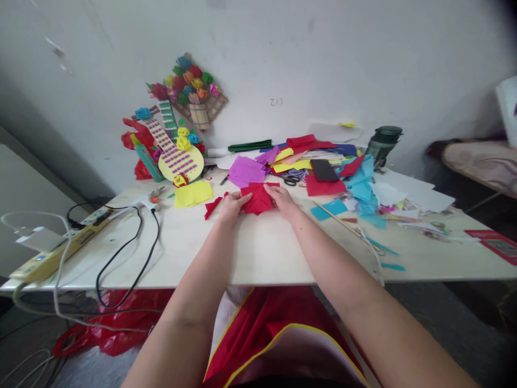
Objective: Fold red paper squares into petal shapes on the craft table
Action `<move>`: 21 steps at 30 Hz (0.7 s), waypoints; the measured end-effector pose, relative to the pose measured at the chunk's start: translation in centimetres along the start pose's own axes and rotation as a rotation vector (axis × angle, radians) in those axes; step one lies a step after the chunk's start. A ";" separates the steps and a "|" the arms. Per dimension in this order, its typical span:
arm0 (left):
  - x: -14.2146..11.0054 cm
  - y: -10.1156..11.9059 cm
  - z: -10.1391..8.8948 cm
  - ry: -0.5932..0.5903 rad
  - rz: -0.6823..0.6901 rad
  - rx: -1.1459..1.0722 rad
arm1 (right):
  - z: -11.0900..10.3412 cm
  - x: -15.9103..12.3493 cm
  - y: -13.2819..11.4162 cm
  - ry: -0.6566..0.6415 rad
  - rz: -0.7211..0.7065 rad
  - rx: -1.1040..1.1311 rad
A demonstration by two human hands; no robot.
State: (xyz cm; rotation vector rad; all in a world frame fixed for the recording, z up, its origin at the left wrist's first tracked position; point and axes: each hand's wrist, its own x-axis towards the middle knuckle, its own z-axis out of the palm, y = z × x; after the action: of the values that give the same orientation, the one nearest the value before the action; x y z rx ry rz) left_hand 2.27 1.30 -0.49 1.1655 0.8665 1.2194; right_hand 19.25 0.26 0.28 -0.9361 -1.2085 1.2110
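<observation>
Here I am at the white table (pixel 266 258), both arms stretched forward, and the red paper (pixel 258 199) is up between my two hands, near the middle of the table. My left hand (pixel 236 206) has it pinched at its left side, thumb lying along the paper; my right hand (pixel 279 198) grips the other side, thumb at the top edge, so the hands are apart with the sheet spanning between them. Just left of my left hand lies a red scrap (pixel 212 207), and beyond that a yellow sheet (pixel 194 194) flat on the table. Straight behind the red paper, there's the purple paper (pixel 247 171), with black scissors (pixel 291 181) to the right of it. Further right, a dark phone (pixel 324 170) rests on more red paper, and next to that comes the crumpled light blue paper (pixel 361 183), with the dark green bottle (pixel 383 146) standing behind. A thin wooden stick (pixel 343 222) slants across the table nearer me, its far end by a small blue sheet (pixel 329 209). Over on the left, a guitar-shaped craft (pixel 181 159) dotted with paper flowers leans at the wall, a green glue bottle (pixel 147 160) beside it, and the yellow power strip (pixel 60 248) lies along the table's left end.
</observation>
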 end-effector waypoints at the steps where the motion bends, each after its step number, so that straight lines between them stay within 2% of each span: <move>1: 0.1 -0.1 -0.1 0.013 0.017 -0.021 | 0.0 -0.1 -0.1 -0.026 0.041 0.005; 5: 0.4 -0.2 -0.2 0.054 0.081 -0.097 | 0.2 -0.1 -0.2 -0.123 0.137 -0.021; 13: 0.1 -0.3 0.2 0.012 0.047 -0.095 | 0.4 0.6 0.4 0.043 0.112 -0.079; 18: 0.3 -0.2 -0.3 0.042 0.083 -0.067 | 0.1 0.6 0.0 0.067 0.101 -0.097; 21: 0.0 0.2 -0.4 -0.025 0.095 -0.055 | 0.0 0.5 -0.2 0.054 0.102 -0.100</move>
State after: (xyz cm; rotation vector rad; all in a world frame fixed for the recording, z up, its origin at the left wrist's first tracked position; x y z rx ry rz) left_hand 1.85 1.41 -0.39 1.1866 0.7620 1.2954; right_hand 19.29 0.72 0.52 -1.1093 -1.1994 1.2065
